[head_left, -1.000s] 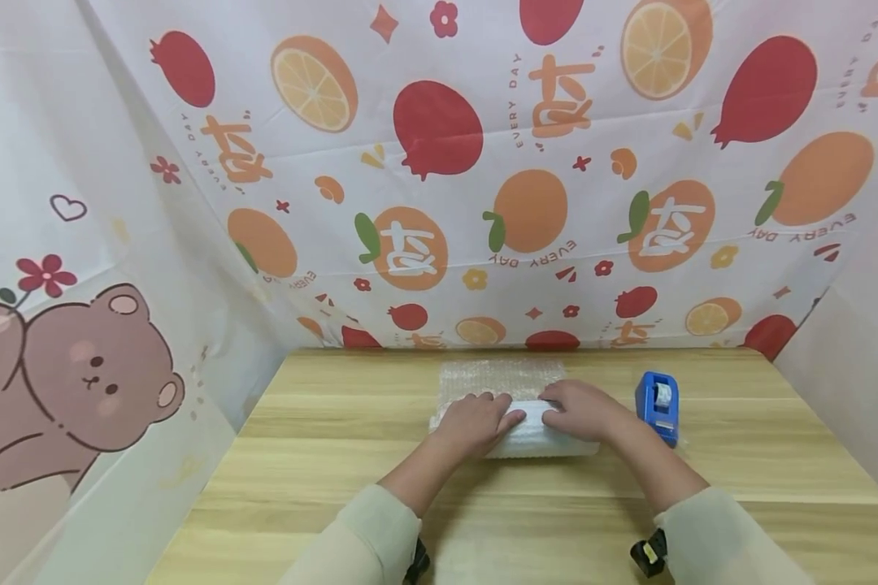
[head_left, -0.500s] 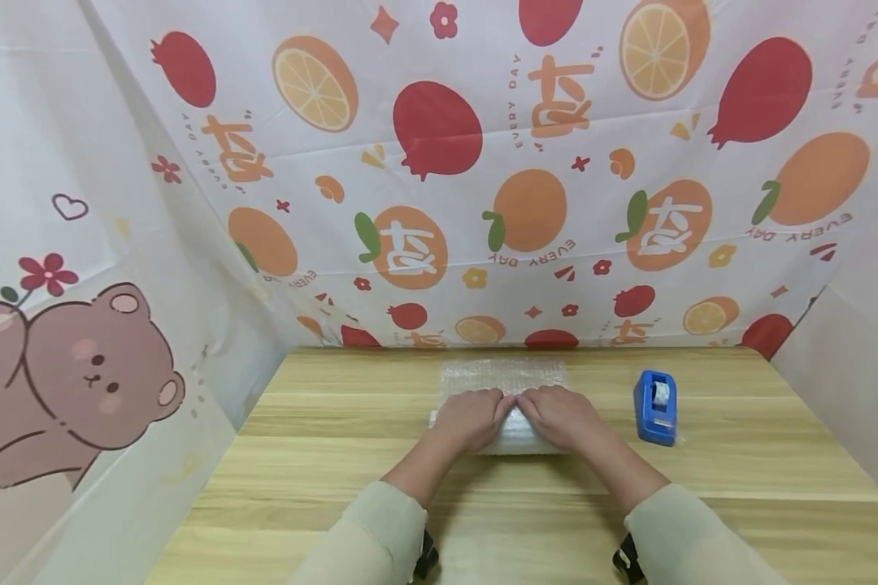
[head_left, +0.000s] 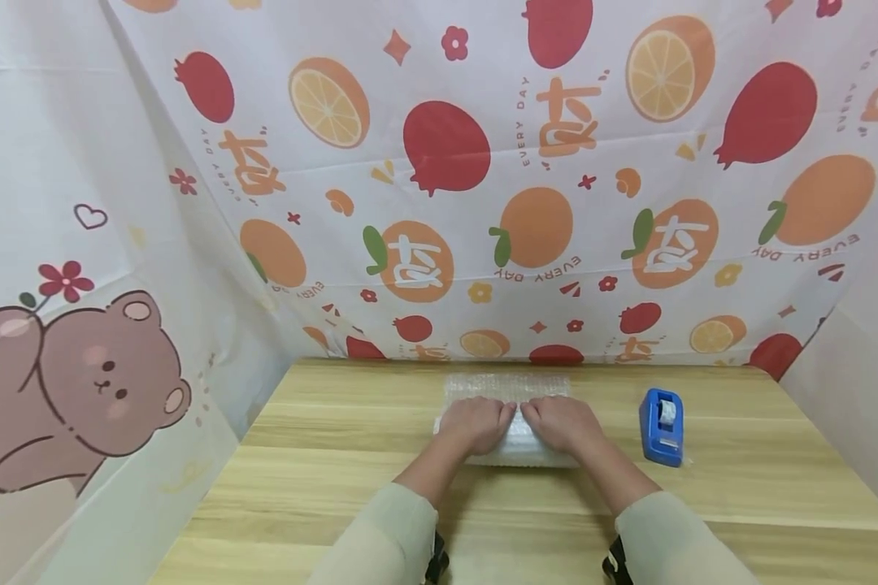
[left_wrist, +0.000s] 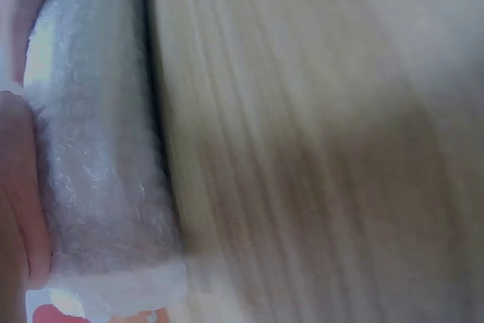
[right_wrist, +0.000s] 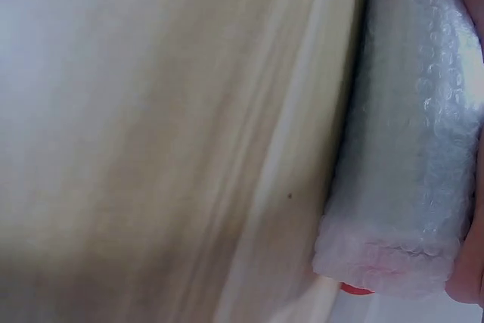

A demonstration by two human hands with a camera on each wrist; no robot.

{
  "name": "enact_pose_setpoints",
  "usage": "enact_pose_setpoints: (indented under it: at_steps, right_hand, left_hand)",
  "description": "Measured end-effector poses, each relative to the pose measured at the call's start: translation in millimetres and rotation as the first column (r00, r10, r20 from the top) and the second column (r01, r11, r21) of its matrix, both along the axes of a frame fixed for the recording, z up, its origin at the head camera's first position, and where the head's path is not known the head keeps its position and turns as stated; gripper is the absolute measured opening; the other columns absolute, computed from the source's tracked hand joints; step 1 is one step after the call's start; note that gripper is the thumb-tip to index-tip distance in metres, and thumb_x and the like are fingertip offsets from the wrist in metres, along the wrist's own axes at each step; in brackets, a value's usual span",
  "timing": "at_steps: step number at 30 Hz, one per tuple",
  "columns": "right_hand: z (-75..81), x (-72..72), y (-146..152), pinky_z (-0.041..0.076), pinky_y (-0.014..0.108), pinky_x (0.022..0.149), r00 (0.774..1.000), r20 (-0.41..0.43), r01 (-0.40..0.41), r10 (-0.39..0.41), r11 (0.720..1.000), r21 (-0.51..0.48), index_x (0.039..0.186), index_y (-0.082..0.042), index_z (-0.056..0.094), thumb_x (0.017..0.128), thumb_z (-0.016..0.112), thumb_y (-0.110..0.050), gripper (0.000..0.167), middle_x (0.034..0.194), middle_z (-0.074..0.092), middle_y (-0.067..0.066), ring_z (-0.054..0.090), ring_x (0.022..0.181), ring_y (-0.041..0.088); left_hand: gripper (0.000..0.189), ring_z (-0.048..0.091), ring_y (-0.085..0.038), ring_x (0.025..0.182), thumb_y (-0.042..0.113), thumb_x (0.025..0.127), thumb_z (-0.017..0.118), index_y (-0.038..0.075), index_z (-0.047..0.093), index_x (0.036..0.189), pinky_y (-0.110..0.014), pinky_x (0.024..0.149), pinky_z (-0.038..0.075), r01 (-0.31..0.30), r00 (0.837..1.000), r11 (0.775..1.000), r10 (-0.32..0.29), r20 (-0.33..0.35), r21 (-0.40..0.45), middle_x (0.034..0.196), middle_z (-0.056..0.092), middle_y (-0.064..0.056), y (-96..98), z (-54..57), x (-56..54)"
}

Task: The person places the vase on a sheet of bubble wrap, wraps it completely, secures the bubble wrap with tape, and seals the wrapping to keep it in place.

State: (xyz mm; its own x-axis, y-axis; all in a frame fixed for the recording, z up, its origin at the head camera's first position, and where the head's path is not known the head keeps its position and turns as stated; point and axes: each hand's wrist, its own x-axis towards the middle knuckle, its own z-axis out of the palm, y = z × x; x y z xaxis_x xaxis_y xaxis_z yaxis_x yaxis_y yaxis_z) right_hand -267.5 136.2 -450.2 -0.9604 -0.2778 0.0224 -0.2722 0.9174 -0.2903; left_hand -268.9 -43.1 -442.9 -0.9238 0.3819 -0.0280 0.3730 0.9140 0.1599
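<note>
A bundle rolled in clear bubble wrap (head_left: 521,451) lies crosswise on the table, whitish through the layers. Beyond it, the flat end of the bubble wrap sheet (head_left: 508,383) spreads toward the back edge. My left hand (head_left: 477,425) grips the left part of the roll from above, and my right hand (head_left: 562,423) grips the right part. Both thumbs nearly meet at the middle. The fingertips are hidden on the far side. Each wrist view shows the rounded near side of the wrapped bundle (left_wrist: 102,149) and its folded bubble wrap end (right_wrist: 386,262).
A blue tape dispenser (head_left: 662,435) with a roll of clear tape stands on the wooden table (head_left: 322,455), right of the bundle. A fruit-print cloth (head_left: 380,187) hangs behind the table, and a bear-print cloth (head_left: 110,382) hangs at the left.
My right hand has moved left along the bundle, closer to the left hand. Fingers of both hands have curled down over it. The head view has tilted up slightly.
</note>
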Motion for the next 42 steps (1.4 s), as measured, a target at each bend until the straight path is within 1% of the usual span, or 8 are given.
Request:
enact_pose_setpoints:
  at_steps: [7, 11, 15, 20, 25, 34, 39, 42]
  right_hand:
    - [7.6, -11.8, -0.6, 0.044, 0.053, 0.101, 0.997, 0.074, -0.009, 0.011, 1.000, -0.019, 0.126, -0.012, 0.067, 0.102, 0.034, -0.040, 0.050, 0.130, 0.065, 0.009, 0.058, 0.123, 0.034]
    - [12.5, -16.7, 1.8, 0.042, 0.054, 0.104, 0.989, 0.151, -0.001, 0.005, 1.000, -0.025, 0.129, -0.009, 0.065, 0.101, 0.032, -0.041, 0.054, 0.134, 0.062, 0.012, 0.054, 0.127, 0.035]
    - [15.8, -19.9, 3.4, 0.040, 0.055, 0.106, 0.979, 0.205, 0.022, -0.015, 0.999, -0.035, 0.132, -0.008, 0.063, 0.101, 0.031, -0.043, 0.056, 0.138, 0.059, 0.013, 0.050, 0.131, 0.036]
    - [18.6, -22.8, 2.7, 0.038, 0.056, 0.107, 0.976, 0.215, 0.043, -0.027, 0.996, -0.073, 0.131, -0.007, 0.063, 0.101, 0.033, -0.044, 0.056, 0.139, 0.057, 0.015, 0.049, 0.132, 0.038]
    - [20.1, -25.5, 2.3, 0.036, 0.056, 0.110, 0.973, 0.230, 0.035, -0.015, 0.996, -0.083, 0.131, -0.006, 0.063, 0.101, 0.035, -0.042, 0.054, 0.140, 0.057, 0.016, 0.047, 0.134, 0.038]
    - [23.5, -24.8, 2.8, 0.038, 0.057, 0.107, 0.966, 0.259, 0.033, -0.009, 0.996, -0.086, 0.131, -0.006, 0.063, 0.100, 0.036, -0.043, 0.055, 0.137, 0.059, 0.016, 0.050, 0.130, 0.039]
    - [19.1, -13.8, 3.5, 0.037, 0.058, 0.108, 0.952, 0.305, 0.010, 0.021, 0.995, -0.099, 0.129, -0.002, 0.063, 0.101, 0.035, -0.040, 0.055, 0.136, 0.059, 0.019, 0.049, 0.130, 0.041]
    - [15.1, -5.7, 3.5, 0.038, 0.057, 0.108, 0.956, 0.292, 0.001, 0.025, 0.996, -0.089, 0.127, -0.002, 0.065, 0.102, 0.035, -0.038, 0.053, 0.134, 0.061, 0.018, 0.050, 0.130, 0.040]
  left_hand:
    - [0.061, 0.060, -0.026, 0.122, 0.052, 0.104, 0.021, 0.019, 0.066, 0.128, -0.044, 0.099, 0.048, -0.064, 0.994, 0.997, 0.059, 0.095, 0.051, 0.130, 0.066, -0.003, -1.6, 5.8, -6.7]
    - [0.062, 0.057, -0.025, 0.125, 0.054, 0.103, 0.021, 0.020, 0.065, 0.130, -0.044, 0.101, 0.047, -0.082, 0.991, 0.992, 0.071, 0.110, 0.096, 0.133, 0.064, -0.002, -0.7, 5.1, -9.0]
    - [0.062, 0.061, -0.025, 0.118, 0.057, 0.102, 0.025, 0.018, 0.069, 0.123, -0.043, 0.094, 0.050, -0.103, 0.991, 0.986, 0.090, 0.102, 0.128, 0.127, 0.066, -0.002, -1.1, 4.9, -11.8]
    - [0.063, 0.065, -0.027, 0.106, 0.060, 0.099, 0.031, 0.014, 0.073, 0.108, -0.042, 0.084, 0.052, -0.151, 0.986, 0.978, 0.140, 0.087, 0.144, 0.116, 0.070, -0.005, -3.2, 9.0, -16.5]
    - [0.060, 0.064, -0.028, 0.108, 0.058, 0.099, 0.035, 0.013, 0.073, 0.110, -0.043, 0.081, 0.053, -0.189, 0.978, 0.972, 0.174, 0.113, 0.139, 0.120, 0.069, -0.007, -3.9, 11.6, -19.0]
    - [0.060, 0.065, -0.026, 0.101, 0.059, 0.098, 0.037, 0.013, 0.072, 0.109, -0.042, 0.075, 0.052, -0.198, 0.974, 0.968, 0.176, 0.144, 0.157, 0.117, 0.070, -0.007, -4.2, 16.1, -16.0]
    - [0.062, 0.064, -0.029, 0.110, 0.060, 0.098, 0.035, 0.012, 0.071, 0.114, -0.044, 0.085, 0.052, -0.198, 0.963, 0.971, 0.166, 0.213, 0.137, 0.122, 0.068, -0.008, -3.1, 8.1, -7.3]
    - [0.064, 0.063, -0.030, 0.114, 0.060, 0.098, 0.033, 0.012, 0.070, 0.117, -0.045, 0.089, 0.051, -0.187, 0.961, 0.973, 0.152, 0.230, 0.135, 0.124, 0.068, -0.008, -1.5, 2.2, -0.7]
